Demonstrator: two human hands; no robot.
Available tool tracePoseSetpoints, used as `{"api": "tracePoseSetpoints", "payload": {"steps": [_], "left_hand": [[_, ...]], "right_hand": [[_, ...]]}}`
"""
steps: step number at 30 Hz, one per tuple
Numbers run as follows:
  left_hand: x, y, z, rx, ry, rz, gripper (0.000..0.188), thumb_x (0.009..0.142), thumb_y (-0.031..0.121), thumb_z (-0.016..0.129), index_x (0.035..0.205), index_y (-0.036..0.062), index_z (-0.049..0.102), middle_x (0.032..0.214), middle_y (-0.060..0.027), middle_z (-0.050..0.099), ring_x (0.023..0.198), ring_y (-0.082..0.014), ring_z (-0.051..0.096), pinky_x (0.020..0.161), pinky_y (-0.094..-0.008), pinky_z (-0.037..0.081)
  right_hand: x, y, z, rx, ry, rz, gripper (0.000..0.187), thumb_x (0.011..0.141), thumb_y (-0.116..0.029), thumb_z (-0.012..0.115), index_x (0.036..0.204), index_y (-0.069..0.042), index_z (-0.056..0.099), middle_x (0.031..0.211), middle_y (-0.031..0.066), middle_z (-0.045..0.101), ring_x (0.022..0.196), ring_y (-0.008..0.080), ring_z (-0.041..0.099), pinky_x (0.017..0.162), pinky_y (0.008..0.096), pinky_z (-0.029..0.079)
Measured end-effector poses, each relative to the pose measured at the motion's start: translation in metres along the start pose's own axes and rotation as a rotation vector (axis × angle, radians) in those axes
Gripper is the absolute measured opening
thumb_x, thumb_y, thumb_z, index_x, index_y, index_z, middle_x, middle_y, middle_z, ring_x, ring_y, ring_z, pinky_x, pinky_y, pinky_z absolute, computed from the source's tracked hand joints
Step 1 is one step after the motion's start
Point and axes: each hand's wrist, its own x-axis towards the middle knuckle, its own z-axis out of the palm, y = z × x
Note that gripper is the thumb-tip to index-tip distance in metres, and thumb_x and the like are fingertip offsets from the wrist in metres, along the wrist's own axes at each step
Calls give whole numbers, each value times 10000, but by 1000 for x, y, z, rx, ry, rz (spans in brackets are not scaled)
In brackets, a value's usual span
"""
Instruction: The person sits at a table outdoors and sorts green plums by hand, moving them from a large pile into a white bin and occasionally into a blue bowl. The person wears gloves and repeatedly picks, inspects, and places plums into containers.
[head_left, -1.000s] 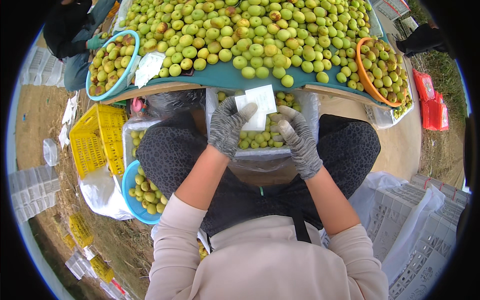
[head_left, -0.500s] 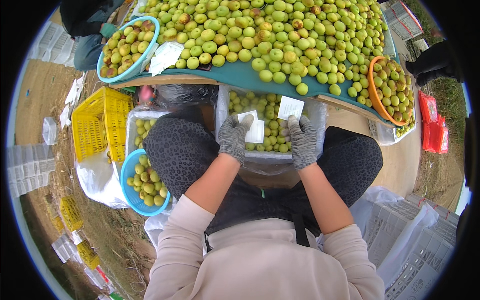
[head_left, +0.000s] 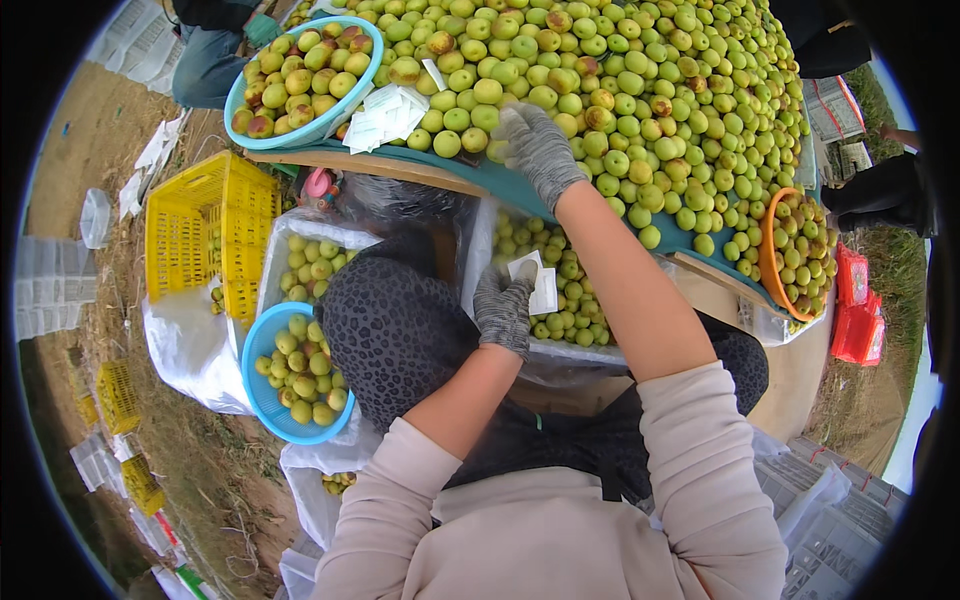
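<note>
My left hand (head_left: 503, 308), in a grey knit glove, is closed on white paper packets (head_left: 543, 287). It holds them over a lined crate (head_left: 478, 248) of small round green fruit (head_left: 578, 318) between my knees. My right hand (head_left: 540, 150), also gloved, is stretched up to the front edge of the big fruit pile (head_left: 640, 110). Its fingers reach out beside the fruit, somewhat blurred, and no packet shows in them. To its left, a stack of white packets (head_left: 388, 118) lies at the table edge, and a narrow white slip (head_left: 433, 75) shows just above the stack.
A blue basket of fruit (head_left: 235, 118) stands at the table's left corner, an orange one (head_left: 768, 250) at the right. Left of my knee are another blue basket (head_left: 258, 400) and a yellow crate (head_left: 165, 240). Grey crates (head_left: 850, 530) stand at lower right. Other people are partly visible beyond.
My right hand has moved from the crate up to the fruit pile, and the packet it held is gone from it. My left hand keeps its packets. The view has shifted somewhat.
</note>
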Motion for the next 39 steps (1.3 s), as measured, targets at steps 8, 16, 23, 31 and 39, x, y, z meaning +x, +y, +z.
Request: {"api": "tracePoseSetpoints", "payload": {"steps": [8,16,23,31,39], "left_hand": [[1,-32,-1,142,-161,-17,233,859,160,724,996,27,589,873,-29,607,769,-113,581,664,-247,490],[26,-88,-14,290,166,-86,190,851,113,705,949,18,573,856,-43,621,737,-119,572,668,-268,486],[70,-93,-26,786,318,-98,420,836,132,705,1214,16,561,1151,-182,637,971,-284,647,863,-373,510],[60,-125,-27,780,210,35,247,864,2,592,1110,8,575,1083,-148,616,940,-219,596,819,-302,504],[48,-136,10,1816,-814,210,423,878,326,611,1240,110,573,1307,-162,528,1225,-340,488,1032,-433,390]], "right_hand": [[-186,149,-75,589,-194,467,409,879,-301,694,1168,-42,565,974,74,642,788,144,631,626,261,526],[-202,250,-121,140,510,602,249,876,-201,680,1067,-51,620,901,93,668,640,177,623,522,288,484],[-200,278,-116,-705,625,287,351,858,-213,648,1151,-29,589,996,195,654,928,349,622,847,415,485],[-192,255,-64,-931,73,485,481,824,-226,655,1265,-89,522,1277,196,513,1165,364,526,953,435,454],[-151,254,-87,-1162,-299,242,518,787,-206,686,1272,-107,535,1336,185,462,1272,329,437,1054,458,367]]}}
